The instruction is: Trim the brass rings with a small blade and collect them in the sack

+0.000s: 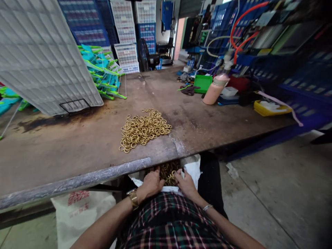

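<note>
My lap holds an open white sack [193, 166] with brass-coloured rings [169, 173] inside. My left hand [151, 183] and right hand [185, 183] reach in; whether either's fingers clamp any, I cannot tell. A ring pile [144, 128] sits on the tabletop [85, 145]; a yellow tray [269, 111] holds white material [271, 104].

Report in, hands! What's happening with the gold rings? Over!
Left hand, right hand: both at rings in open white sack. Ring heap on table. Table partly hides sack.
</note>
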The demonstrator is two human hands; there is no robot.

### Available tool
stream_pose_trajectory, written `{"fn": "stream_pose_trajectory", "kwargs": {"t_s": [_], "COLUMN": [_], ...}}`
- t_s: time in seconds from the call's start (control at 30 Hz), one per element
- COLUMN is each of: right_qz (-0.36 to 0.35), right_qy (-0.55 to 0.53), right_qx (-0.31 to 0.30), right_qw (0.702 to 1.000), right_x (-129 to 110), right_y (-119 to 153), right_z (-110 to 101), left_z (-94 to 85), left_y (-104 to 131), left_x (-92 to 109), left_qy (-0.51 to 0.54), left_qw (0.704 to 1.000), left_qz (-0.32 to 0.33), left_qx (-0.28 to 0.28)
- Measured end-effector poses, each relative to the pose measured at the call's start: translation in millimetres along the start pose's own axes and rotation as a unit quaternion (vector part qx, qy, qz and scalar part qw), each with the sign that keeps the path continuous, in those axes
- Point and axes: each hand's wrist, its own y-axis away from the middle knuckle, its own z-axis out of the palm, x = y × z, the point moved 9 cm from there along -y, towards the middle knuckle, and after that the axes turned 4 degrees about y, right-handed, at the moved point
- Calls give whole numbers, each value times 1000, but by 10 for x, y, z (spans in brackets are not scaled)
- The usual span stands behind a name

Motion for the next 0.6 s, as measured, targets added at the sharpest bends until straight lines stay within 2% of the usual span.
{"fn": "stream_pose_trajectory", "kwargs": {"t_s": [0.17, 0.33, 0.47, 0.6], "right_qz": [18, -39, -74, -108], "right_qy": [-77, -31, 17, 74], "right_qx": [31, 78, 101, 99], "right_qw": [996, 996, 992, 986], "right_x": [50, -66, -188, -365], "right_y": [31, 44, 54, 43], "right_z": [-72, -180, -221, -246], "left_z": [197, 310, 288, 221], "left_y": [-295, -518, -554, -425], "left_x": [92, 202, 236, 225], "left_qy": [61, 101, 136, 190], "left_qw": [998, 994, 990, 982], "left_qz": [-12, -8, 4, 9], "left_qx": [-30, -44, -39, -17]}}
